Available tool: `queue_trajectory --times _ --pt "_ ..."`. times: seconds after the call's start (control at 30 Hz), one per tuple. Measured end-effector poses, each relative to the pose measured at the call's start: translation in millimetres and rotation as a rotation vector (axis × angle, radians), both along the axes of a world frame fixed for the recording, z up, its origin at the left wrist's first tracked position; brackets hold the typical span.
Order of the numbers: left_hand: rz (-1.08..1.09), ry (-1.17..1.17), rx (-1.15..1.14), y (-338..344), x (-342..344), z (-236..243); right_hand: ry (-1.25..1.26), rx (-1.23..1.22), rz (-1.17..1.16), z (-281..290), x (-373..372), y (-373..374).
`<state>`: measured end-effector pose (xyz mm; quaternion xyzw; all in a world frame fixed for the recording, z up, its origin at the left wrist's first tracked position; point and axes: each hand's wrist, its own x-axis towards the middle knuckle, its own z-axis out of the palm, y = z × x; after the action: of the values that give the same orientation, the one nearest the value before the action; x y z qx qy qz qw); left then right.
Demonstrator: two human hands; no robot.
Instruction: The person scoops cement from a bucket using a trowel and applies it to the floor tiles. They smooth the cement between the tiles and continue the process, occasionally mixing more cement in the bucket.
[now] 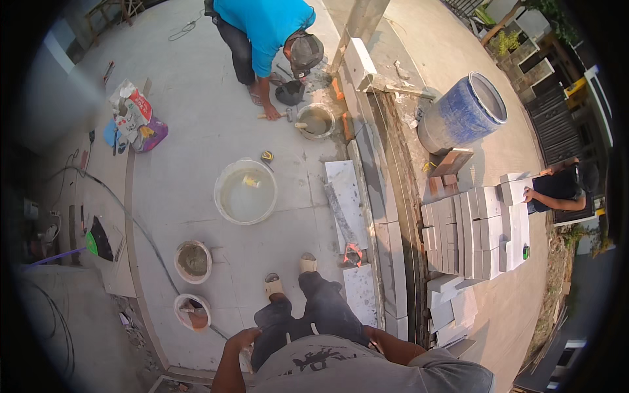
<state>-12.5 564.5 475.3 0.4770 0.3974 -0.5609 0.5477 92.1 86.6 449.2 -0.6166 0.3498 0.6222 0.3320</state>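
Observation:
I stand on a grey concrete floor in sandals, dark trousers and a grey shirt. My left hand (243, 338) hangs by my left thigh, fingers loosely apart, holding nothing. My right forearm bends in toward my hip, and only the wrist end of my right hand (371, 334) shows, so I cannot tell its grip. A flat white block (360, 293) lies just right of my feet, beside a low row of white blocks (381, 196). An orange-handled tool (354, 254) rests at that row's near end.
A large water bucket (245, 191) and two small mortar buckets (193, 262) (192, 312) stand ahead left. A person in a blue shirt (268, 29) crouches by another bucket (316, 121). At right are a blue barrel (465, 111), a block stack (473, 236) and a second person's hand (528, 194).

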Motion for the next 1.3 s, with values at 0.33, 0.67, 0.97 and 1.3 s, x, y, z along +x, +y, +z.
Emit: queue_trajectory --times 0.33,0.67,0.97,1.3 --pt "0.028 -0.151 0.030 29.8 69.6 -121.4 -0.136 0.058 0.213 -24.7 98.7 -9.4" --pt "0.095 -0.287 0.155 84.8 103.2 -140.9 -0.356 0.047 0.279 -36.3 180.2 16.6" --pt "-0.230 -0.416 0.253 27.6 40.5 -54.8 -0.482 0.276 0.482 2.2 309.3 97.2" --pt "0.109 -0.492 0.232 112.6 74.9 91.7 0.245 0.259 -0.285 28.1 272.8 183.5"
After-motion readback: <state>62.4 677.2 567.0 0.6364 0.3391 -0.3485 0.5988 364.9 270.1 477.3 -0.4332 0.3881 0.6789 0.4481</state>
